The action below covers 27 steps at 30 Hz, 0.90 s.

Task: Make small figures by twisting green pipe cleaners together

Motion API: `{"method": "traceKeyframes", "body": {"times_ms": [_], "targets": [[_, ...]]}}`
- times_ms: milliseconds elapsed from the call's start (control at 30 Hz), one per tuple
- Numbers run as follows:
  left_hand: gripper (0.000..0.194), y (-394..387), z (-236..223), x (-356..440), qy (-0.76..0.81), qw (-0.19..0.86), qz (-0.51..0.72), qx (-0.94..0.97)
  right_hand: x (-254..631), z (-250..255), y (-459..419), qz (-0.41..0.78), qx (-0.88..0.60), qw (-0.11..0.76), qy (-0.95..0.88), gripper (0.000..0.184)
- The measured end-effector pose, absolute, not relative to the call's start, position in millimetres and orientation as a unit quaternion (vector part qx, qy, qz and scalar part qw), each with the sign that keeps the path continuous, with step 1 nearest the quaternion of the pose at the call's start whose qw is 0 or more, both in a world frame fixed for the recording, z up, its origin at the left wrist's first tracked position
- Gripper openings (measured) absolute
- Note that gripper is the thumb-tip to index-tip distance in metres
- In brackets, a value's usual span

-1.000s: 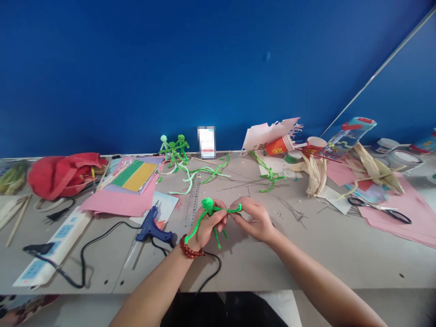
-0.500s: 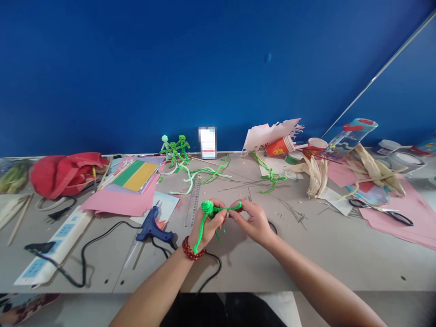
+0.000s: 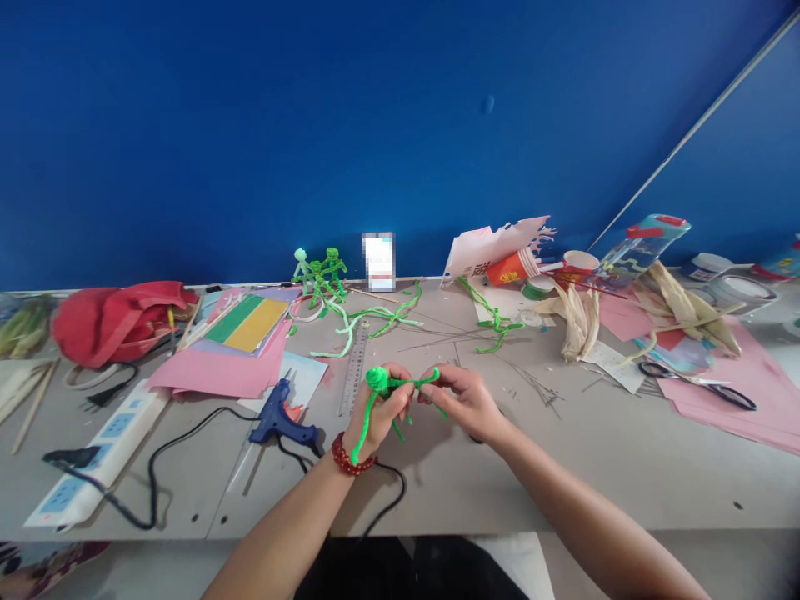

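Note:
A bright green pipe-cleaner figure (image 3: 377, 380) with a coiled round head is pinched in my left hand (image 3: 382, 414), its head above the thumb and one long strand hanging over my wrist. Opposite it, my right hand (image 3: 463, 402) pinches the twisted strands at the figure's other end, close to my left fingertips. One strand end sticks up past the right fingers and another dangles below. My fingers hide part of the middle. Several finished-looking green pipe-cleaner figures (image 3: 317, 279) stand at the back of the table, near loose green pipe cleaners (image 3: 397, 315).
A blue glue gun (image 3: 281, 421) lies left of my hands, its cord trailing toward a power strip (image 3: 103, 442). Behind my left hand is a steel ruler (image 3: 355, 367). Scissors (image 3: 700, 385), dried husks (image 3: 578, 321) and pink paper (image 3: 718, 408) lie to the right. A phone (image 3: 379, 261) leans against the blue wall.
Both hands keep their pinch on the figure. My right fingers have shifted slightly at the strands, and a strand end now shows below them. The view has moved a little.

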<state>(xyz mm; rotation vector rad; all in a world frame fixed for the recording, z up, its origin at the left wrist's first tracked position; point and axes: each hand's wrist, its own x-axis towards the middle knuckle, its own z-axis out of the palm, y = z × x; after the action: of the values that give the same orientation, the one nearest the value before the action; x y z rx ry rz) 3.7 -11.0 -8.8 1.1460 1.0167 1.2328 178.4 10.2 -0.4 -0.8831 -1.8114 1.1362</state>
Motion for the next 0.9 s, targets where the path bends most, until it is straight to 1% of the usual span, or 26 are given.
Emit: {"method": "traceKeyframes", "body": {"times_ms": [67, 100, 200, 267, 333, 467, 533, 667, 767, 900], "targets": [[0.019, -8.5, -7.2, 2.4, 0.406, 0.606, 0.519, 0.446, 186.1, 3.7, 14.6, 0.423, -0.33, 0.411, -0.737, 0.014], [0.021, -7.6, -6.2, 2.0, 0.394, 0.632, 0.512, 0.428, 189.4, 5.2, 16.6, 0.399, -0.321, 0.426, -0.746, 0.017], [0.024, -6.4, -3.8, 1.6, 0.366, 0.688, 0.483, 0.401, 195.3, 8.0, 21.2, 0.311, -0.275, 0.452, -0.79, 0.036], [0.025, -6.3, -4.0, 2.0, 0.365, 0.692, 0.471, 0.408, 196.5, 9.6, 22.7, 0.255, -0.236, 0.434, -0.831, 0.043], [0.026, -6.2, -5.3, 2.4, 0.38, 0.676, 0.465, 0.428, 197.1, 11.8, 23.5, 0.192, -0.214, 0.403, -0.869, 0.04], [0.026, -6.3, -6.1, 3.2, 0.43, 0.629, 0.446, 0.469, 199.3, 16.5, 25.6, 0.087, -0.21, 0.355, -0.907, 0.018], [0.025, -6.7, -4.3, 3.3, 0.44, 0.618, 0.437, 0.484, 200.3, 18.1, 26.5, 0.072, -0.208, 0.352, -0.91, 0.014], [0.022, -7.7, -1.1, 2.2, 0.448, 0.586, 0.429, 0.521, 200.9, 18.4, 27.1, 0.077, -0.196, 0.356, -0.911, 0.014], [0.019, -8.3, -3.0, 1.5, 0.448, 0.564, 0.428, 0.546, 200.8, 17.1, 27.2, 0.099, -0.197, 0.354, -0.909, 0.013], [0.021, -10.0, -7.4, 2.5, 0.444, 0.554, 0.434, 0.555, 200.4, 16.3, 27.2, 0.15, -0.205, 0.349, -0.902, 0.008]]}}
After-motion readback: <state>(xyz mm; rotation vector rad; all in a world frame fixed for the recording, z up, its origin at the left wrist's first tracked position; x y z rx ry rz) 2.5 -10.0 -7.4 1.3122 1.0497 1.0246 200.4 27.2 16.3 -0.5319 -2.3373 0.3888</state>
